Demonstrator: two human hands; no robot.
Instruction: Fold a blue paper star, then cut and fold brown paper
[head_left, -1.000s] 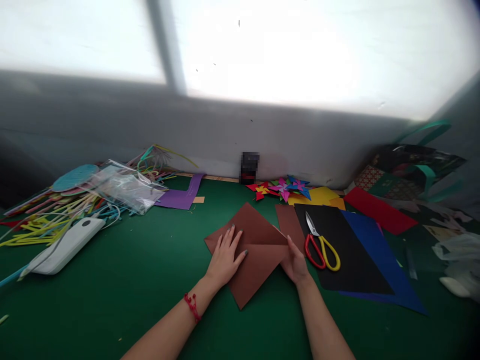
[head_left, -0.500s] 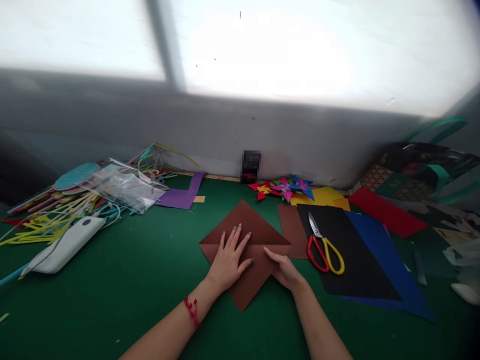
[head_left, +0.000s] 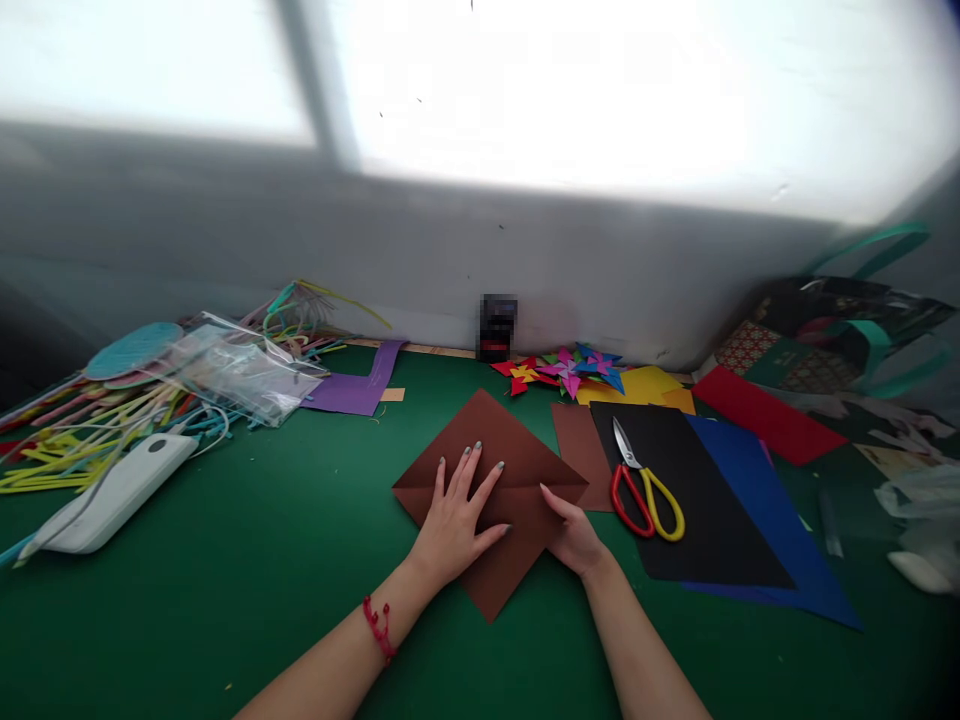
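Observation:
A square sheet of brown paper (head_left: 487, 420) lies cornerwise on the green table (head_left: 322, 560), with a crease running across its middle from left corner to right corner. My left hand (head_left: 457, 520) rests flat on the sheet, fingers spread across the crease. At the lower right edge, my right hand (head_left: 574, 530) grips the paper, thumb on top just below the crease and the other fingers hidden underneath. Right of that hand, scissors (head_left: 637, 485) with one red and one yellow handle lie on black paper (head_left: 720, 530).
Blue paper (head_left: 817, 570), a red envelope-like piece (head_left: 772, 415) and another brown sheet (head_left: 577, 440) lie to the right. Folded paper stars (head_left: 566, 370) sit at the back. On the left are a white power strip (head_left: 120, 495), colourful strips and a clear plastic bag (head_left: 247, 365).
The brown paper's near corner has swung slightly right, and its crease now shows as a thinner line. My right hand keeps its hold; my left hand stays flat. The view has shifted slightly.

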